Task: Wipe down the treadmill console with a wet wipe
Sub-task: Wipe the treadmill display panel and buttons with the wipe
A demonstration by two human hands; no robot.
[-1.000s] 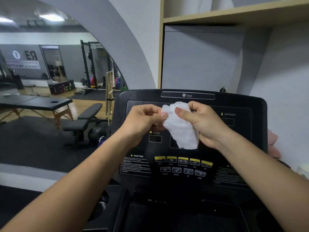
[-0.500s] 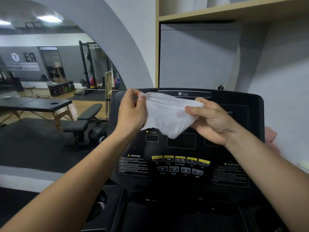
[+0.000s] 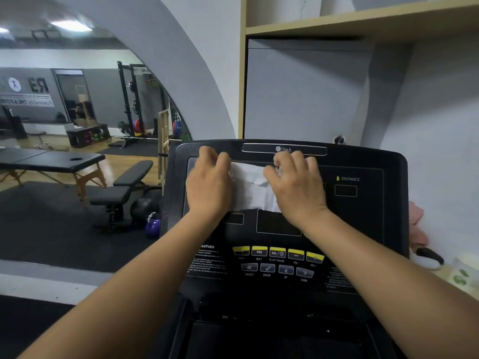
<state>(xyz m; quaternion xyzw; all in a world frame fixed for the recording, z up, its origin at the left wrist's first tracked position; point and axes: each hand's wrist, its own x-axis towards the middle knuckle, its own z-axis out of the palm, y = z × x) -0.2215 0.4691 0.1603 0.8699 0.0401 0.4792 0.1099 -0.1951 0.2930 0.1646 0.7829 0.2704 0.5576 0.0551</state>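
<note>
The black treadmill console (image 3: 363, 229) fills the middle of the head view. A white wet wipe (image 3: 250, 189) lies spread against its upper display panel. My left hand (image 3: 208, 186) holds the wipe's left edge with bent fingers near the console's top left. My right hand (image 3: 295, 189) grips the right edge, and a bit of wipe shows between its thumb and fingers. Both hands cover the wipe's sides, so only its middle strip shows.
Yellow and grey buttons (image 3: 277, 252) run below the hands. A wooden shelf (image 3: 337, 24) hangs above the console. A pink cloth (image 3: 416, 224) and a green-printed white pack (image 3: 464, 275) sit at the right. To the left are a weight bench (image 3: 121, 187) and a purple kettlebell (image 3: 153, 225).
The wipe went from bunched between both hands, to stretched open in the air, to laid flat on the upper console. Both hands moved up and forward onto the panel.
</note>
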